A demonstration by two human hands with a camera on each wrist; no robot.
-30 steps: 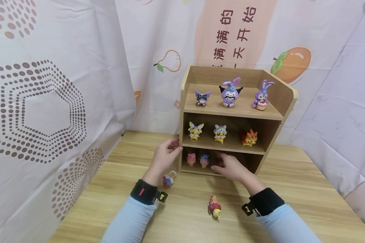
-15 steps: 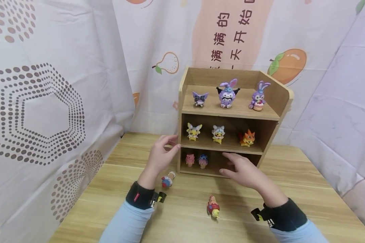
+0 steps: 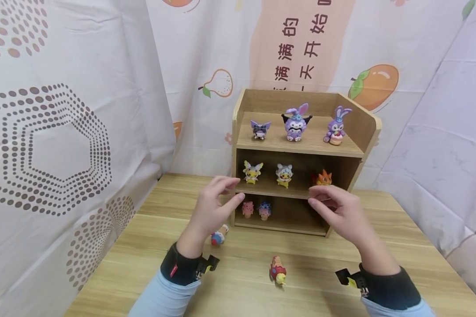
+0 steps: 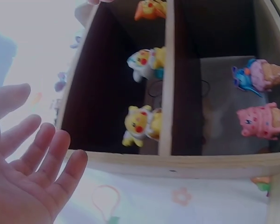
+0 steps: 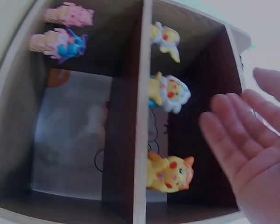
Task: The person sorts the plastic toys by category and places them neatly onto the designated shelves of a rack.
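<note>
A wooden three-tier shelf [image 3: 301,151] holds small figurines. My left hand [image 3: 212,207] hovers at its front left edge, fingers loosely bent and holding nothing. At the right, my right hand [image 3: 341,211] is before the middle board, also holding nothing and partly covering an orange figurine [image 3: 324,177]. Left on the bottom level stand a pink figurine [image 3: 247,209] and a blue-and-pink figurine [image 3: 264,210], both on cone-like bases. A yellow-and-white figurine [image 3: 252,172] and a white-hooded yellow figurine [image 3: 284,175] stand on the middle level. In both wrist views the fingers look spread.
Three purple figurines stand on top, one with a cake [image 3: 335,127]. On the wooden table [image 3: 238,281] lie a red-and-yellow figurine [image 3: 278,270] and a blue-and-red figurine [image 3: 218,237], the latter partly behind my left hand. A printed curtain [image 3: 206,132] hangs behind.
My right hand has drawn out of the bottom level and moved right and up to the middle board. My left hand has shifted slightly from the shelf's side towards its front edge.
</note>
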